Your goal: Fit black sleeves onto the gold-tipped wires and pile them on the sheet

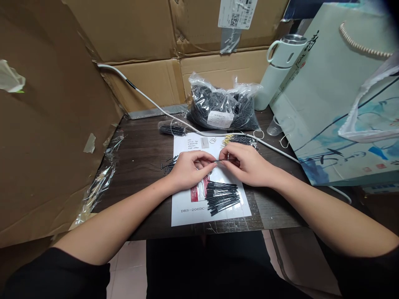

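Observation:
A thin black wire (227,160) stretches level between my two hands over the printed sheet (183,218). My left hand (191,168) pinches its left end between thumb and fingertips. The fingers of my right hand (246,164) are closed on the wire's right part. Below them, a fanned pile of black wires (222,197) lies on the sheet. Short black tubes (168,165) are scattered beside my left hand. Behind my right hand rests a bundle of wires with yellow ends (240,140). What covers the wire's tips is too small to tell.
At the back sits a clear bag of black pieces (222,104). A white cable (149,99) crosses the table behind my hands. Another black bundle (173,130) lies back left. A pale flask (279,68) and a paper bag (336,104) stand right; cardboard (46,124) walls the left.

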`<state>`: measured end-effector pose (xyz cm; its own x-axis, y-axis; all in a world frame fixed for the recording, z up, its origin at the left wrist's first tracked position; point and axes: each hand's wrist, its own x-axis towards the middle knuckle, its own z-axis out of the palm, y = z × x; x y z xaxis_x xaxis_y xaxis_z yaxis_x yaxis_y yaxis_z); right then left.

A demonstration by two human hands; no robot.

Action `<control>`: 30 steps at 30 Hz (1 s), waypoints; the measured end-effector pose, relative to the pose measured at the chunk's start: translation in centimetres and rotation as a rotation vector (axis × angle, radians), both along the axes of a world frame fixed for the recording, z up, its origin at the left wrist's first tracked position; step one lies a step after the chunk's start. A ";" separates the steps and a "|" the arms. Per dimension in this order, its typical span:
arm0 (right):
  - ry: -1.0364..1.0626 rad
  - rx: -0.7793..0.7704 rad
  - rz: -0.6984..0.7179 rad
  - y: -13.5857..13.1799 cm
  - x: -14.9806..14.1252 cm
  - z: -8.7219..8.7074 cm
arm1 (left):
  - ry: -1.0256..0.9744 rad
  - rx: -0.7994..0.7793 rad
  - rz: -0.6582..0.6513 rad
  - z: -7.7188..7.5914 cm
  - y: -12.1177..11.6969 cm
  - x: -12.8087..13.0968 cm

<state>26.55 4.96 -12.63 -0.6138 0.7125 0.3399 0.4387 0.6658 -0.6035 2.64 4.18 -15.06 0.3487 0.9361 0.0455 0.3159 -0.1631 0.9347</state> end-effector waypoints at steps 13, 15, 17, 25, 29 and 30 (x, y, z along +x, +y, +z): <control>0.002 -0.009 0.008 -0.2 0.0 -0.1 | 0.025 0.055 -0.011 -0.1 0.0 -0.2; 0.002 -0.007 0.008 -0.1 0.0 -0.1 | 0.026 0.059 -0.014 -0.1 0.0 -0.2; 0.004 -0.008 0.010 -0.1 0.1 -0.1 | 0.022 0.062 -0.015 -0.1 0.0 -0.2; -0.008 -0.015 0.007 -0.1 0.0 0.1 | 0.019 0.039 -0.013 0.1 -0.1 -0.1; -0.019 -0.025 0.000 -0.1 0.1 0.2 | 0.004 0.041 -0.001 0.3 -0.2 -0.3; -0.022 -0.029 -0.001 -0.1 0.1 0.2 | 0.001 0.067 0.009 0.5 -0.1 -0.5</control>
<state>26.67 4.86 -12.40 -0.6204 0.7224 0.3054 0.4525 0.6477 -0.6130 2.17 4.08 -14.59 0.3403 0.9341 0.1077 0.3181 -0.2222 0.9216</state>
